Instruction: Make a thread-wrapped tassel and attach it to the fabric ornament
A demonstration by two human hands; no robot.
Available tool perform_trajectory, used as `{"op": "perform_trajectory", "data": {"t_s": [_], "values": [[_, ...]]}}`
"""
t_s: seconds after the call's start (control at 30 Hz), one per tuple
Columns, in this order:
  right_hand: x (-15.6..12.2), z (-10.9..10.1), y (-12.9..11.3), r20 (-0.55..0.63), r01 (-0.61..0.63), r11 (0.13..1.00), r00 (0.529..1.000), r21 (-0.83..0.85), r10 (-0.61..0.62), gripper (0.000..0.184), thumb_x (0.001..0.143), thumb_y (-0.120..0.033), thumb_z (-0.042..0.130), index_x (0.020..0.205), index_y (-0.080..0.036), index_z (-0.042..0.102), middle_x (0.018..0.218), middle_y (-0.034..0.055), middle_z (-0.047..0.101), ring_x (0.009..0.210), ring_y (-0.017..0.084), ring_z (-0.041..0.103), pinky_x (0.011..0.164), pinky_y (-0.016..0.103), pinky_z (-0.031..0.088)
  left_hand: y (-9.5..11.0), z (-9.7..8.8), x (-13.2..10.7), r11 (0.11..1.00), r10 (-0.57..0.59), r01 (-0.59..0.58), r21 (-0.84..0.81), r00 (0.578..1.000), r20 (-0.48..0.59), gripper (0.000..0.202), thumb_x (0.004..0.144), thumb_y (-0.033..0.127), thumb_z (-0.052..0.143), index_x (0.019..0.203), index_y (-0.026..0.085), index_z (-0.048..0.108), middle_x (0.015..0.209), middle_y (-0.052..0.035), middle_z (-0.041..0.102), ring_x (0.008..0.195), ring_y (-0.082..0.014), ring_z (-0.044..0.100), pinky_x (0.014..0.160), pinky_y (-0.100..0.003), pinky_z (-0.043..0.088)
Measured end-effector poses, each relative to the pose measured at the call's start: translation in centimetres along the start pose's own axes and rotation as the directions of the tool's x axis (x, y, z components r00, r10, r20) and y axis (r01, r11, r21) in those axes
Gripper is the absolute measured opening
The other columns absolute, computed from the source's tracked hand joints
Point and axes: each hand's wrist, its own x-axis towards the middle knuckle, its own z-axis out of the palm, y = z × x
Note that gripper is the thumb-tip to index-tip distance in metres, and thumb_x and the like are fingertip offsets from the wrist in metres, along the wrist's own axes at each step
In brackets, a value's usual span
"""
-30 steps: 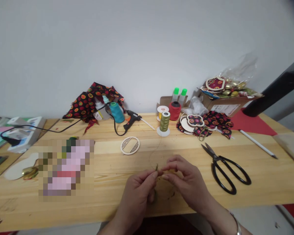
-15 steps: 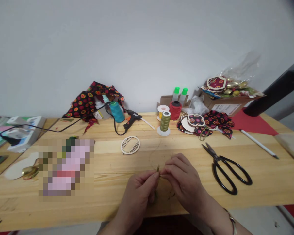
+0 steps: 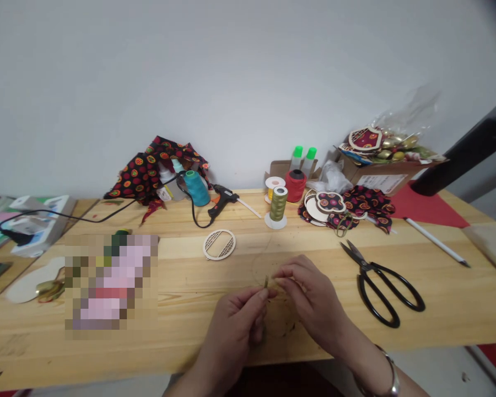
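Note:
Near the table's front edge my left hand (image 3: pixel 242 317) pinches a short olive-green cord (image 3: pixel 267 281) between thumb and forefinger, its tip poking up. Just to the right, my right hand (image 3: pixel 308 298) has thumb and forefinger pressed together on a fine olive-green thread, which is barely visible at the fingertips. A thin strand curves over the wood from around the olive-green thread spool (image 3: pixel 278 204) toward my hands. Scissors (image 3: pixel 370 270) with black handles lie to the right, blades slightly apart. Beyond my left hand is an oval wooden lattice frame (image 3: pixel 219 245).
A black glue gun (image 3: pixel 223 201), a teal thread cone (image 3: pixel 196 187) and patterned fabric (image 3: pixel 143 171) are at the back. Fabric-covered pieces (image 3: pixel 330 204) and a cardboard box (image 3: pixel 376 176) stand back right. A white pen (image 3: pixel 436 242) and a power strip (image 3: pixel 45 231) lie farther out.
My right hand has shifted slightly up and away from the left fingertips, opening a small gap between the hands. My left hand keeps its pinch on the cord.

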Motion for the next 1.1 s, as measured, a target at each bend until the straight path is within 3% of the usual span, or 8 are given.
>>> {"op": "perform_trajectory", "data": {"t_s": [0.1, 0.2, 0.3, 0.43, 0.53, 0.87, 0.97, 1.1], "values": [[-0.1, -0.2, 0.6, -0.051, -0.08, 0.997, 0.995, 0.001, 0.08, 0.015, 0.085, -0.012, 0.049, 0.088, -0.019, 0.062, 0.085, 0.0043, 0.062, 0.082, 0.017, 0.056, 0.073, 0.029, 0.045, 0.2, 0.0, 0.1, 0.996, -0.035, 0.032, -0.088, 0.999, -0.027, 0.022, 0.073, 0.033, 0.067, 0.076, 0.011, 0.068, 0.046, 0.0091, 0.031, 0.04, -0.0035, 0.024, 0.04, -0.02, 0.017], [-0.4, -0.8, 1.3, -0.032, -0.128, 0.989, 0.991, -0.07, 0.126, 0.013, 0.084, -0.013, 0.051, 0.083, -0.019, 0.062, 0.08, 0.0038, 0.062, 0.079, 0.018, 0.057, 0.071, 0.031, 0.045, 0.5, -0.1, 0.1, 0.989, -0.049, 0.039, -0.143, 0.997, -0.065, 0.025, 0.071, 0.034, 0.07, 0.078, 0.01, 0.07, 0.045, 0.0101, 0.029, 0.039, -0.0026, 0.022, 0.039, -0.018, 0.017], [-1.2, -1.7, 1.6, 0.11, -0.109, 0.982, 0.986, -0.156, 0.127, 0.015, 0.082, -0.011, 0.052, 0.078, -0.02, 0.063, 0.076, 0.0028, 0.06, 0.076, 0.018, 0.056, 0.068, 0.031, 0.044, 0.6, -0.1, 0.2, 0.986, -0.041, 0.025, -0.163, 0.995, -0.096, 0.026, 0.068, 0.034, 0.071, 0.078, 0.01, 0.07, 0.046, 0.0101, 0.03, 0.039, -0.0019, 0.022, 0.038, -0.017, 0.016], [-2.4, -2.9, 1.0, 0.342, 0.016, 0.98, 0.938, -0.2, 0.054, 0.016, 0.083, -0.009, 0.054, 0.077, -0.022, 0.063, 0.077, 0.0017, 0.059, 0.079, 0.018, 0.053, 0.067, 0.03, 0.043, 0.6, -0.2, 0.3, 0.984, -0.034, 0.017, -0.179, 0.995, -0.09, 0.025, 0.069, 0.034, 0.071, 0.078, 0.01, 0.069, 0.046, 0.0105, 0.027, 0.04, -0.0022, 0.022, 0.038, -0.017, 0.016], [-2.9, -3.4, 0.5, 0.412, 0.059, 0.965, 0.909, -0.257, 0.054, 0.016, 0.084, -0.009, 0.054, 0.077, -0.022, 0.062, 0.079, 0.0015, 0.057, 0.081, 0.018, 0.05, 0.069, 0.031, 0.041, 0.5, -0.2, 0.3, 0.98, -0.03, 0.014, -0.199, 0.996, -0.081, 0.025, 0.071, 0.033, 0.07, 0.079, 0.01, 0.069, 0.046, 0.0111, 0.025, 0.041, -0.0024, 0.019, 0.039, -0.017, 0.016], [-3.9, -2.9, 2.0, 0.386, 0.175, 0.897, 0.922, -0.406, -0.005, 0.02, 0.076, 0.0, 0.055, 0.072, -0.019, 0.056, 0.075, 0.0008, 0.056, 0.076, 0.018, 0.046, 0.067, 0.032, 0.035, 0.5, -0.1, 0.1, 0.978, -0.007, -0.011, -0.207, 0.996, -0.086, 0.022, 0.073, 0.031, 0.069, 0.079, 0.01, 0.069, 0.046, 0.0111, 0.024, 0.041, -0.0025, 0.019, 0.039, -0.016, 0.018], [-3.6, -3.1, 1.7, 0.325, 0.096, 0.939, 0.945, -0.33, 0.018, 0.019, 0.081, -0.004, 0.05, 0.073, -0.019, 0.056, 0.076, 0.0019, 0.056, 0.076, 0.017, 0.047, 0.068, 0.031, 0.037, 0.6, 0.0, 0.0, 0.98, -0.006, -0.014, -0.199, 0.995, -0.099, 0.023, 0.071, 0.032, 0.07, 0.079, 0.01, 0.068, 0.047, 0.0103, 0.029, 0.041, -0.0022, 0.021, 0.038, -0.016, 0.018], [-2.8, -3.6, 1.2, 0.19, -0.127, 0.986, 0.971, -0.105, 0.145, 0.017, 0.085, -0.012, 0.047, 0.072, -0.019, 0.055, 0.075, 0.002, 0.055, 0.075, 0.016, 0.05, 0.067, 0.028, 0.04, 0.6, -0.1, 0.1, 0.979, -0.004, -0.017, -0.205, 0.995, -0.102, 0.022, 0.071, 0.031, 0.071, 0.079, 0.011, 0.068, 0.047, 0.0096, 0.031, 0.041, -0.0022, 0.022, 0.038, -0.016, 0.018]]}}
